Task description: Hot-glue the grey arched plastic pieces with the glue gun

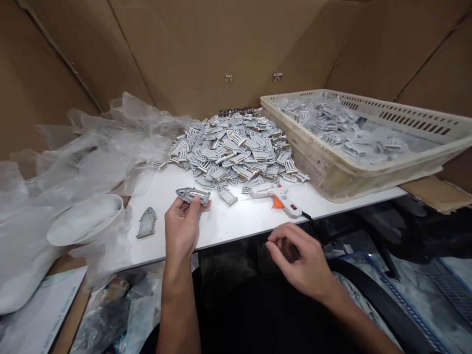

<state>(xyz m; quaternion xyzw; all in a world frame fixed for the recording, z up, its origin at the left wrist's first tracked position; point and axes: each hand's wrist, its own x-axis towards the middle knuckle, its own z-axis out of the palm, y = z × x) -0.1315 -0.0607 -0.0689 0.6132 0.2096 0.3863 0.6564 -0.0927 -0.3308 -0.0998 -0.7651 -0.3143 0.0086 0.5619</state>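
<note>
My left hand (183, 221) holds a small grey-and-white arched piece (192, 195) between thumb and fingers, above the white table (224, 223). My right hand (298, 255) is in front of the table's near edge, its fingers curled and thumb close to the index finger; nothing shows in it. Beyond it on the table lies a white glue gun (283, 199) with an orange trigger. A loose piece (227, 195) lies just right of my left hand, another piece (146, 223) farther left. Behind them rises a large pile of similar pieces (236, 147).
A cream plastic basket (317, 172) with bagged pieces stands at the right. Clear plastic bags (99, 157) cover the left side around a white bowl (114, 216). Cardboard walls (191, 54) enclose the back. A blue crate (398, 295) sits below at the lower right.
</note>
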